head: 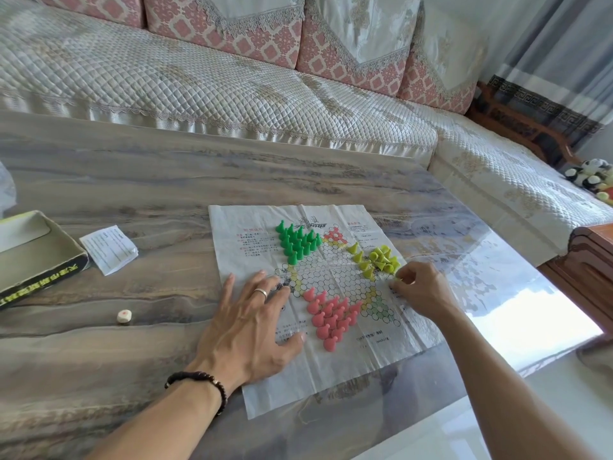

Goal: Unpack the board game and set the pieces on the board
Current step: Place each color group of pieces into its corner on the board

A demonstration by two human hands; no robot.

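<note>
Three colours out: green pawns (297, 242) and pink pawns (330, 318) mostly grouped, yellow pawns (378, 258) a jumble
Board: thin paper sheet (348, 366) on the counter (132, 194)
Left hand (252, 330): flat, fingers spread, pinning the sheet
Right hand (421, 290): pinching one yellow pawn at the sheet's right edge
Risk: imo the sheet slides if that palm lifts, pawns topple

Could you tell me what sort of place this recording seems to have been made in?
Most likely a home living room: a quilted sofa with patterned cushions wraps around a marble-look coffee table, curtains hang at the right, and plush toys sit on the sofa's far end.
</note>
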